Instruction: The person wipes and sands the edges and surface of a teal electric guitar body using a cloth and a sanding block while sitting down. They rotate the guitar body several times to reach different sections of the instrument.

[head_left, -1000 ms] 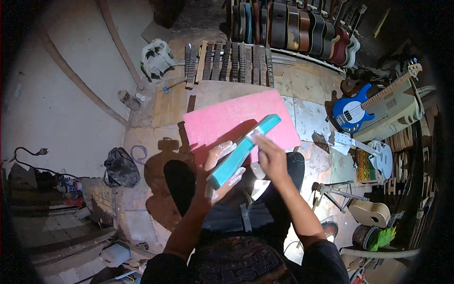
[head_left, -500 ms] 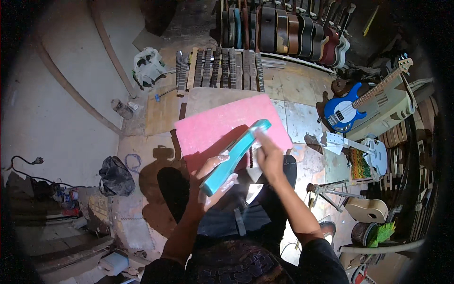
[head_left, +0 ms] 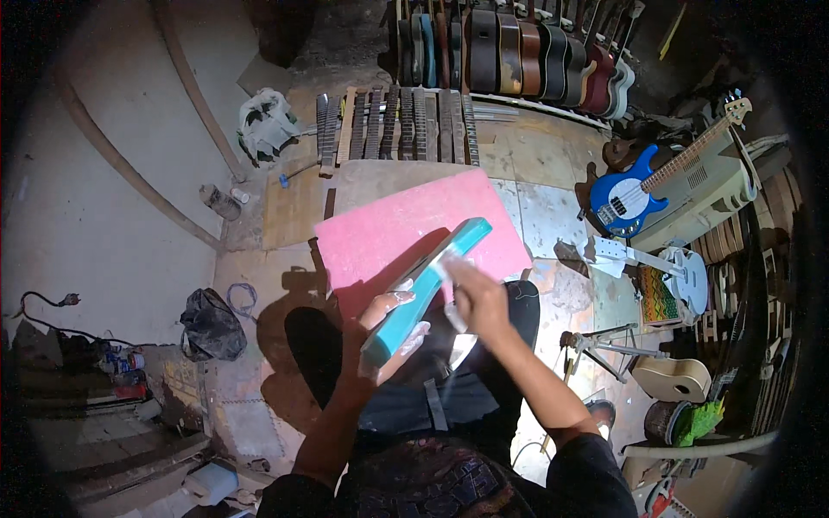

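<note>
A long turquoise piece [head_left: 417, 302] lies at a slant over a pink board [head_left: 389, 224], its far end toward the upper right. My left hand [head_left: 384, 328], whitened with powder, grips its near end, thumb over the side and fingers around it. My right hand [head_left: 475, 298] has its fingers curled at the piece's side, near a small whitish blur at the fingertips; what it holds there I cannot make out. The pink board rests on a pale board in front of my dark-clad legs.
Guitar necks [head_left: 395, 123] lie in a row beyond the boards, before a rack of guitars [head_left: 514, 53]. A blue bass [head_left: 630, 200], white guitar body [head_left: 686, 283], metal stand [head_left: 596, 350] and acoustic guitar [head_left: 669, 380] are at right. A black bag [head_left: 211, 324] sits left by the wall.
My right hand has slid back along the turquoise piece toward me. The piece and my left hand have shifted slightly left, as has the surrounding scene in the view.
</note>
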Tool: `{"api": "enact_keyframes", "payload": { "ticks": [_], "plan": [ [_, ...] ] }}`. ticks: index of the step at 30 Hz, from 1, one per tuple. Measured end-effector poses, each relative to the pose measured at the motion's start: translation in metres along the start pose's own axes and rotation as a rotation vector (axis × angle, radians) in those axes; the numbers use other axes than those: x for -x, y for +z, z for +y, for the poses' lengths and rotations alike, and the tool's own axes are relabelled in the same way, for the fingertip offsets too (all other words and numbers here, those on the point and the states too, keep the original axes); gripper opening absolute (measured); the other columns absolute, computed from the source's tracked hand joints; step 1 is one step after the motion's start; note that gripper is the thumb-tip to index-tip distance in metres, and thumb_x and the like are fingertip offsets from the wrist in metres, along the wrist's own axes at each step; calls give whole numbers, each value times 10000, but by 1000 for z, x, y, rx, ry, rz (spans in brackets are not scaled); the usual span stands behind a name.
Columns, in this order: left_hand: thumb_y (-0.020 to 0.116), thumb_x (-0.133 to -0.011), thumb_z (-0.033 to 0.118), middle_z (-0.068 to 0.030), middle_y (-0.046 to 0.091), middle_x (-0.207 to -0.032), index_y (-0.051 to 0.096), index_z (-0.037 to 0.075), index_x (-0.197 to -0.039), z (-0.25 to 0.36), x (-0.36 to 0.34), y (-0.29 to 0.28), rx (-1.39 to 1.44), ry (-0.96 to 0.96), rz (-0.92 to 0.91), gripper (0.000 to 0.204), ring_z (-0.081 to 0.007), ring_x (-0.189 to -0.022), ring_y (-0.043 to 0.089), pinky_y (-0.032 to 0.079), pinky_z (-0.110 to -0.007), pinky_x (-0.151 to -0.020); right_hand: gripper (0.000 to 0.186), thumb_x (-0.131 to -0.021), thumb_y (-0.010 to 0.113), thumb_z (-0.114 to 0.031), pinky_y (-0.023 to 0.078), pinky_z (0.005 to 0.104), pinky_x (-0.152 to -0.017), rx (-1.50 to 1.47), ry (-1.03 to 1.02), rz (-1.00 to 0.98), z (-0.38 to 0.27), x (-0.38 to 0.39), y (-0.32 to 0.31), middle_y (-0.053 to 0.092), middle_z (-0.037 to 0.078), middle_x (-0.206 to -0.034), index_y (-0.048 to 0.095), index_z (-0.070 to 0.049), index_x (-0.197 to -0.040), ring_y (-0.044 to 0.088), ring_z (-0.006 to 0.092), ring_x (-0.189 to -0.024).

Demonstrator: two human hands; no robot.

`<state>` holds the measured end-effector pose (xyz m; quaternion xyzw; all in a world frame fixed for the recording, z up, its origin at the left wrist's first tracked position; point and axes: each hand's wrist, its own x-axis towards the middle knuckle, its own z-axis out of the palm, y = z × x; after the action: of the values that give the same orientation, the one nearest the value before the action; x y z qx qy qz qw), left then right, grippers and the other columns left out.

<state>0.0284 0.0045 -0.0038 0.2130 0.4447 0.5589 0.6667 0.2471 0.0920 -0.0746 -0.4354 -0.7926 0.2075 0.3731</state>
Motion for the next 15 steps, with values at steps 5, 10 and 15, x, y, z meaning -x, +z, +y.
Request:
{"api": "enact_keyframes", "payload": {
  "ticks": [5, 10, 15],
  "plan": [
    [853, -836, -53, -224, 690, -1349, 580, 42, -1287, -2, 1, 6, -697, 540, -86, 536, -207, -1065, 740, 630, -363, -865, 535, -838, 562, 102, 525, 410, -1085, 105, 296, 62, 27, -24, -13, 686, 255, -1351, 698, -30, -1338, 664, 383, -1289],
    [849, -836, -69, -238, 675, -1366, 579, 39, -1285, -8, -1, -5, -744, 566, -80, 534, -212, -1109, 728, 625, -364, -892, 593, -807, 563, 124, 535, 406, -1071, -60, -30, 3, -18, -4, 1, 663, 252, -1394, 700, -58, -1354, 671, 378, -1282],
    [837, -836, -94, -230, 675, -1350, 580, 32, -1289, -10, -5, 3, -252, 205, -64, 536, -218, -1108, 724, 618, -365, -911, 544, -856, 512, 105, 508, 402, -1103, 82, 337, 86, 35, -33, -15, 691, 246, -1352, 685, -30, -1354, 670, 376, -1283]
  ]
}}
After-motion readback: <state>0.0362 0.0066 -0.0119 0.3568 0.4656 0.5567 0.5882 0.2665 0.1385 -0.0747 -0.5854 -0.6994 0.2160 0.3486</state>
